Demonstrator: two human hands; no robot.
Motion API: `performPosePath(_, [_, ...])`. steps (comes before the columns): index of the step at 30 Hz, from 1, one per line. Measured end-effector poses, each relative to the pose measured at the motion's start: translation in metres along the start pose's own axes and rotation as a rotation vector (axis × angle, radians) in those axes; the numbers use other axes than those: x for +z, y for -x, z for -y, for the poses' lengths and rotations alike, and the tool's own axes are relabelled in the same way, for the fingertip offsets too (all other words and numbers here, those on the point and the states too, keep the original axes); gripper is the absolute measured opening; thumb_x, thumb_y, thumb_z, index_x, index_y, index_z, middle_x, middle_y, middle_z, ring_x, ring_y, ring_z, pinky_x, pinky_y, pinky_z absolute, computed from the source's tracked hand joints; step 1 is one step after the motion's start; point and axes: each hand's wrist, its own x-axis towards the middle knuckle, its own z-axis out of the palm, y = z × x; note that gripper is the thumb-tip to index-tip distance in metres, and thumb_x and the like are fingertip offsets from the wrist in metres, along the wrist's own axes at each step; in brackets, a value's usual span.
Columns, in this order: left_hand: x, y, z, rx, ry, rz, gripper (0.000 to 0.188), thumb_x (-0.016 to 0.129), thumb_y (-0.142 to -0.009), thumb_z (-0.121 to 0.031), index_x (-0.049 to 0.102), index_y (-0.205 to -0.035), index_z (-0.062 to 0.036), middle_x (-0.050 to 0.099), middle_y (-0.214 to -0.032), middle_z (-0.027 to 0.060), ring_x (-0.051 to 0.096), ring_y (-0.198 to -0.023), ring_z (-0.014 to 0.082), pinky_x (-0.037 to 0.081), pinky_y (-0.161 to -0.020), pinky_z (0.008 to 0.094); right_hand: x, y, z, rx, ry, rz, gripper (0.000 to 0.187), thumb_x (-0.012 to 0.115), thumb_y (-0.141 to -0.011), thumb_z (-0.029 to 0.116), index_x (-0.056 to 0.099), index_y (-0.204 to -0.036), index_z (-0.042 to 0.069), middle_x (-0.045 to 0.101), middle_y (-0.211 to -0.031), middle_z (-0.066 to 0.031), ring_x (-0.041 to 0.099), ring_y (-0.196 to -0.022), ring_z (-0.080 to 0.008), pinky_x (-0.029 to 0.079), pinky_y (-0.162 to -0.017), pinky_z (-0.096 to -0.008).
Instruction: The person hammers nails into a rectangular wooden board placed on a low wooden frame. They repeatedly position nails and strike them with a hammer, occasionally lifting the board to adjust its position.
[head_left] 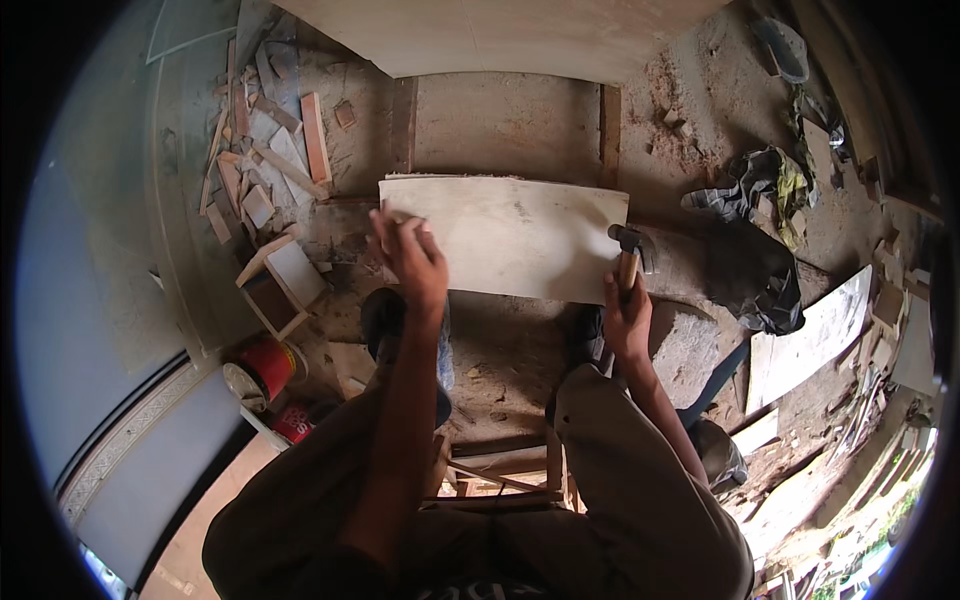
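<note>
A pale thin wooden board [510, 235] lies flat across a low support in front of my knees, with what looks like a second sheet edge along its far side. My left hand [412, 262] is over the board's left end, its fingers apart and a little blurred; I make out nothing in it. At the board's right end, my right hand [628, 318] is closed round the wooden handle of a hammer [628, 240]. The hammer's dark metal head is up, close to the board's right edge.
A large panel [510, 35] stands at the far side. Wood offcuts [265, 150], a small wooden box [282, 285] and red tins [262, 368] are on the left. Crumpled dark plastic [765, 280], a white sheet [812, 335] and scraps are on the right.
</note>
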Motion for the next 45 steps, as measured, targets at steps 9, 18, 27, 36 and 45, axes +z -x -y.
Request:
performPosePath(9, [0.044,-0.005,-0.145,0.3,0.605,0.252,0.014,0.066,-0.085,-0.006,0.06,-0.097,-0.0064,0.062,-0.104,0.01,0.058,-0.1,0.0307,0.041,-0.094,0.0453,0.007,-0.002,0.0,-0.012,-0.088,0.001,0.037,0.057,-0.099,0.02,0.053,-0.127,-0.004,0.062,-0.105,-0.0079,0.052,-0.095,-0.0102,0.045,-0.085,-0.0273])
performPosePath(18, [0.078,0.003,-0.153,0.216,0.557,0.238,0.013,0.064,-0.086,-0.007,0.061,-0.098,-0.0087,0.063,-0.093,0.0067,0.059,-0.09,0.0274,0.041,-0.086,0.0404,-0.009,-0.006,0.01,-0.2,0.074,-0.221,0.038,0.06,-0.095,0.027,0.055,-0.118,-0.004,0.066,-0.091,-0.026,0.067,-0.085,-0.0394,0.052,-0.072,-0.041])
performPosePath(27, [0.075,-0.001,-0.158,0.255,0.505,0.259,0.014,0.064,-0.085,-0.006,0.057,-0.097,-0.0097,0.062,-0.09,0.0066,0.058,-0.089,0.0286,0.039,-0.087,0.0405,-0.012,-0.058,0.046,-0.165,0.013,-0.158,0.039,0.073,-0.085,0.032,0.064,-0.098,-0.003,0.065,-0.073,-0.019,0.066,-0.068,-0.0258,0.049,-0.063,-0.037])
performPosePath(36, [0.073,-0.002,-0.16,0.3,0.486,0.259,0.012,0.064,-0.084,-0.007,0.058,-0.094,-0.011,0.061,-0.09,0.0061,0.057,-0.09,0.0286,0.038,-0.089,0.0412,0.008,-0.067,0.049,-0.282,0.099,-0.139,0.029,0.07,-0.085,0.024,0.062,-0.089,-0.003,0.063,-0.074,-0.0248,0.064,-0.071,-0.0427,0.049,-0.062,-0.0434])
performPosePath(45, [0.07,-0.001,-0.162,0.294,0.448,0.283,0.038,0.071,-0.078,-0.011,0.057,-0.114,-0.0101,0.061,-0.099,0.007,0.057,-0.095,0.028,0.038,-0.092,0.043,0.006,-0.078,0.047,-0.268,0.114,-0.161,0.026,0.068,-0.085,0.021,0.063,-0.093,-0.003,0.064,-0.077,-0.0253,0.066,-0.075,-0.0408,0.05,-0.064,-0.0432])
